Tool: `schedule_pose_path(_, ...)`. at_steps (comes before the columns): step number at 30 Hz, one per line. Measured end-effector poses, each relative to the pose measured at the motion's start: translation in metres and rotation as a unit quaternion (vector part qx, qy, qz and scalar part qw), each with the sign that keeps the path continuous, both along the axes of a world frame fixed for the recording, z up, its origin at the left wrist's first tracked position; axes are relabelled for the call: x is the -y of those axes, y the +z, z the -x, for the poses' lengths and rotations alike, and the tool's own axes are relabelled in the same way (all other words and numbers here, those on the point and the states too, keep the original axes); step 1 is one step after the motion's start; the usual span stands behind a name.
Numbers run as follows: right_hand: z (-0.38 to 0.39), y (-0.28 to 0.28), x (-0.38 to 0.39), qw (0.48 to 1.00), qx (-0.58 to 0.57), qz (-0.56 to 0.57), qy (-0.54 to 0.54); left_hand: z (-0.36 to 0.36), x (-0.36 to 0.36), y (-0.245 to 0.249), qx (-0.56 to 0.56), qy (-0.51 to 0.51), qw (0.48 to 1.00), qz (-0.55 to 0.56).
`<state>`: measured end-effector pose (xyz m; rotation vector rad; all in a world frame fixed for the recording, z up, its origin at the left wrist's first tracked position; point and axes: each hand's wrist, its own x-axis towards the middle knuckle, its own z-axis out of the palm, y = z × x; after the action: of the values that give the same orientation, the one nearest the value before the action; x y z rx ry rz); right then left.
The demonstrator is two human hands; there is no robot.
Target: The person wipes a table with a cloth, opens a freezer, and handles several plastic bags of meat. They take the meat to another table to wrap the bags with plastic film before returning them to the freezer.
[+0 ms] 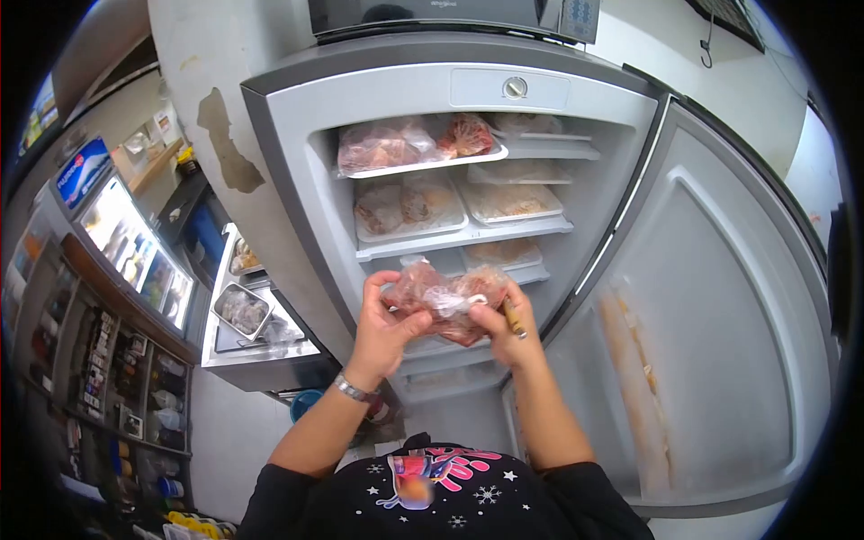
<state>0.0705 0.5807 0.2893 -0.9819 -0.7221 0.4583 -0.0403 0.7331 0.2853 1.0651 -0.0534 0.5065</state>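
Observation:
A clear plastic bag of reddish meat [441, 297] is held up in front of the open freezer [288, 126]. My left hand [385, 326] grips its left side, fingers behind and thumb in front. On the right side, my right hand [515, 326] pinches the bag near its white gathered part. A thin brownish pen-like object [514, 319] is also tucked in my right hand. Behind the bag, the freezer shelves hold a tray of bagged meat [382, 147], a tray with wrapped pieces [409, 207] and a tray of pale food [511, 203].
The freezer door [720, 315] stands wide open at the right. At the left, a metal counter [270, 346] carries a metal pan of bagged items [242, 310]. Farther left are a lit display fridge [135, 234] and stocked shelves [117, 378]. A microwave [432, 20] sits on the freezer.

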Motion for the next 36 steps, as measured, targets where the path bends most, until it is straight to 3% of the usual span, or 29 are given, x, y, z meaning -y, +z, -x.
schedule_pose_path(1, -0.008, -0.005, 0.008, 1.0, -0.018, 0.016, 0.008, 0.004, -0.004, 0.004, -0.071, -0.004, 0.997, -0.037)
schedule_pose_path(2, -0.013, -0.011, 0.015, 0.999, -0.034, 0.026, 0.022, 0.006, -0.007, 0.009, -0.079, 0.005, 0.983, -0.169)
schedule_pose_path(4, -0.016, -0.023, 0.024, 0.995, -0.067, 0.047, 0.053, 0.008, -0.01, 0.014, -0.09, 0.022, 0.904, -0.418)
schedule_pose_path(5, -0.008, -0.029, 0.025, 0.995, -0.077, 0.06, 0.036, 0.007, -0.008, 0.009, -0.056, 0.033, 0.871, -0.487)
schedule_pose_path(8, 0.013, -0.045, 0.023, 0.994, -0.019, 0.108, -0.012, 0.011, 0.014, 0.005, -0.095, 0.059, 0.816, -0.567)
schedule_pose_path(12, 0.018, -0.068, 0.024, 0.994, -0.055, 0.093, -0.017, 0.014, 0.016, -0.012, -0.127, 0.032, 0.819, -0.559)
schedule_pose_path(15, 0.018, -0.08, 0.026, 0.993, -0.101, 0.058, -0.003, 0.014, 0.01, -0.03, -0.181, -0.065, 0.913, -0.361)
schedule_pose_path(18, 0.016, -0.081, 0.027, 0.987, -0.157, -0.008, 0.034, 0.013, 0.005, -0.033, -0.171, -0.085, 0.949, -0.25)
schedule_pose_path(21, 0.016, -0.065, 0.025, 0.971, -0.226, -0.073, 0.019, 0.004, 0.001, -0.016, -0.109, -0.049, 0.967, -0.223)
schedule_pose_path(22, 0.012, -0.063, 0.025, 0.97, -0.225, -0.087, 0.006, -0.001, -0.001, -0.002, -0.046, -0.005, 0.944, -0.327)
schedule_pose_path(24, 0.004, -0.059, 0.03, 0.967, -0.228, -0.115, -0.02, -0.013, -0.001, 0.036, 0.076, 0.082, 0.85, -0.515)
schedule_pose_path(26, -0.001, -0.049, 0.036, 0.971, -0.21, -0.115, -0.007, -0.034, 0.005, 0.079, 0.185, 0.168, 0.752, -0.61)
schedule_pose_path(28, -0.003, -0.047, 0.039, 0.971, -0.205, -0.119, -0.009, -0.064, 0.007, 0.112, 0.232, 0.207, 0.726, -0.614)
schedule_pose_path(31, -0.001, -0.049, 0.044, 0.969, -0.213, -0.121, -0.007, -0.11, -0.015, 0.144, 0.3, 0.384, 0.482, -0.728)
schedule_pose_path(36, 0.0, -0.048, 0.055, 0.975, -0.178, -0.123, -0.044, -0.12, -0.027, 0.139, 0.262, 0.504, 0.368, -0.736)
